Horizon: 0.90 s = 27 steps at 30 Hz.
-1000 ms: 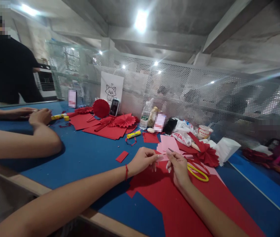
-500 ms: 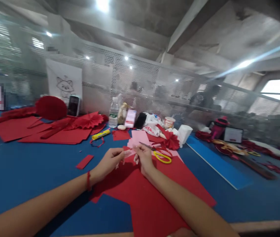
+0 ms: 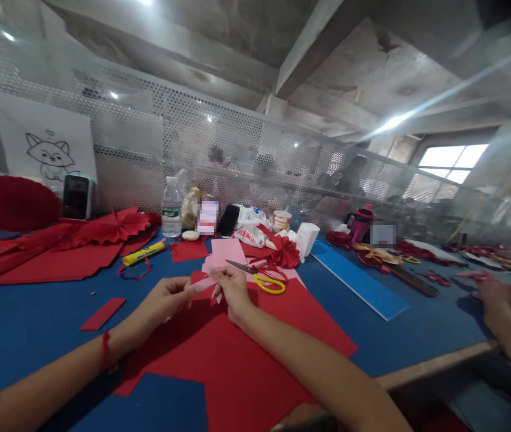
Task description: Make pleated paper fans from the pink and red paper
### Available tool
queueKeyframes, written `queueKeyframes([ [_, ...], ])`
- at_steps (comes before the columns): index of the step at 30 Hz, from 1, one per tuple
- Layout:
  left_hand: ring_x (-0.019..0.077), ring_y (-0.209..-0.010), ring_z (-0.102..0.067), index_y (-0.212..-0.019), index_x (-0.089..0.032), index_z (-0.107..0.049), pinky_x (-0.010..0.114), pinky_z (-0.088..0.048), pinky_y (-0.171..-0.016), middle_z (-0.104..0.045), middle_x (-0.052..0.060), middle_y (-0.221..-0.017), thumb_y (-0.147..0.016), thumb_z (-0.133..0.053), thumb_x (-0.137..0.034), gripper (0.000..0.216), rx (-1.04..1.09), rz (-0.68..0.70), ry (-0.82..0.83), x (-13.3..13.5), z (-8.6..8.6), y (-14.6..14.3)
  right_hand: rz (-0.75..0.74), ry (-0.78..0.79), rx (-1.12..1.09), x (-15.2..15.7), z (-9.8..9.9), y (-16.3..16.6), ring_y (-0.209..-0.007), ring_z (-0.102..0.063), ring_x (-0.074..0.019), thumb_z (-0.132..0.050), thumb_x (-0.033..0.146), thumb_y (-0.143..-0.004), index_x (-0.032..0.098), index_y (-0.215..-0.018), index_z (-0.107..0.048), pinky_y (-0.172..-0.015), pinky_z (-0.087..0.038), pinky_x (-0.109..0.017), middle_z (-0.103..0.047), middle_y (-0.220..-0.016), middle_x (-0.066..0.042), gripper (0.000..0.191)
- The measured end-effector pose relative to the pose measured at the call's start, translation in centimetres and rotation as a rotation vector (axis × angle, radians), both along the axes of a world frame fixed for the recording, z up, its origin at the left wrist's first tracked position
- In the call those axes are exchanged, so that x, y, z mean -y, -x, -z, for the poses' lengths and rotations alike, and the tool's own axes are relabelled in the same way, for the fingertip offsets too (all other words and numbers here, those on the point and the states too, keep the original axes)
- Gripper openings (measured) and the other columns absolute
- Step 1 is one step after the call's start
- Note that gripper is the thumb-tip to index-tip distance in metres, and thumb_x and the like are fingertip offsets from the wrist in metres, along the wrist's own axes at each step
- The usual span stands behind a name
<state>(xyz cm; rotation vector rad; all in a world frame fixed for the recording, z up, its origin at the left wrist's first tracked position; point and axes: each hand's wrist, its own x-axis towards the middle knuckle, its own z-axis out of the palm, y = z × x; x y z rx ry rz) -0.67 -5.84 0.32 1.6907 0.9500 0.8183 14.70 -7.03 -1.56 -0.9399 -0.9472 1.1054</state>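
Note:
Between my two hands is a narrow strip of pink paper (image 3: 202,284), pinched at both ends. My left hand (image 3: 165,300), with a red band on its wrist, is closed on the strip's left end. Thumb and fingertips of my right hand (image 3: 232,294) grip the other end. Both hands hover over large red paper sheets (image 3: 255,348) spread on the blue table. Just beyond my right hand lie scissors (image 3: 268,283) with yellow and red handles, on pink paper (image 3: 228,252). A small red paper strip (image 3: 103,314) rests left of my left hand.
A yellow tube (image 3: 143,254), a water bottle (image 3: 171,210) and a blue board (image 3: 358,282) lie or stand around. Red folded paper (image 3: 116,225) is piled at left. At right, a co-worker's hand (image 3: 501,297) is over the table. A perforated panel (image 3: 134,120) borders the back.
The view has swung to the right, so things appear farther left and a co-worker's hand shows at right. Both my hands still hold the pink strip, which now looks more stretched between them.

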Motion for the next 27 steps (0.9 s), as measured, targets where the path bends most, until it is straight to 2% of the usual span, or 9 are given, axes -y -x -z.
queueKeyframes([
  [6,0.005,-0.033,-0.028,-0.049,-0.019,-0.042,0.02,-0.016,-0.036,-0.038,-0.006,-0.038,-0.06,-0.068,-0.072,0.061,-0.017,0.087,0.041,0.0,0.3,0.3,0.03,0.011,0.033,0.1,-0.1,0.1,-0.028,-0.033,-0.0035,-0.078,0.052,-0.058,0.017,-0.064,-0.059,-0.029,-0.021,-0.015,-0.045,-0.034,0.009,0.041],
  [12,0.0066,-0.027,-0.029,-0.043,-0.016,-0.049,0.024,-0.013,-0.033,-0.041,-0.003,-0.031,-0.063,-0.077,-0.049,0.047,-0.071,0.268,0.291,0.0,0.1,0.9,-0.071,-0.019,0.146,0.6,0.1,0.4,-0.027,-0.033,-0.004,-0.078,0.051,-0.061,0.015,-0.064,-0.064,-0.028,-0.02,-0.015,-0.045,-0.033,0.008,0.039],
  [19,0.0041,-0.029,-0.025,-0.045,-0.015,-0.053,0.024,-0.009,-0.035,-0.037,-0.006,-0.032,-0.055,-0.08,-0.032,0.033,0.008,0.259,0.376,-0.1,-0.1,1.1,-0.101,-0.001,0.141,0.9,0.4,0.5,-0.026,-0.034,-0.0044,-0.081,0.054,-0.058,0.016,-0.063,-0.062,-0.027,-0.022,-0.015,-0.048,-0.034,0.006,0.043],
  [23,0.0032,-0.03,-0.027,-0.049,-0.013,-0.056,0.021,-0.011,-0.034,-0.044,-0.004,-0.035,-0.056,-0.081,-0.031,0.031,0.053,0.293,0.417,0.0,-0.1,1.2,-0.094,0.0,0.132,1.1,0.3,0.4,-0.027,-0.035,-0.0047,-0.081,0.054,-0.059,0.016,-0.064,-0.062,-0.028,-0.024,-0.015,-0.047,-0.034,0.007,0.043],
  [27,0.0047,-0.027,-0.031,-0.046,-0.013,-0.056,0.019,-0.018,-0.031,-0.043,-0.003,-0.033,-0.062,-0.079,-0.04,0.039,0.033,0.346,0.387,0.3,0.0,1.3,-0.106,-0.014,0.138,1.1,0.3,0.4,-0.027,-0.036,-0.0056,-0.08,0.054,-0.061,0.016,-0.064,-0.063,-0.028,-0.024,-0.016,-0.047,-0.034,0.007,0.041],
])
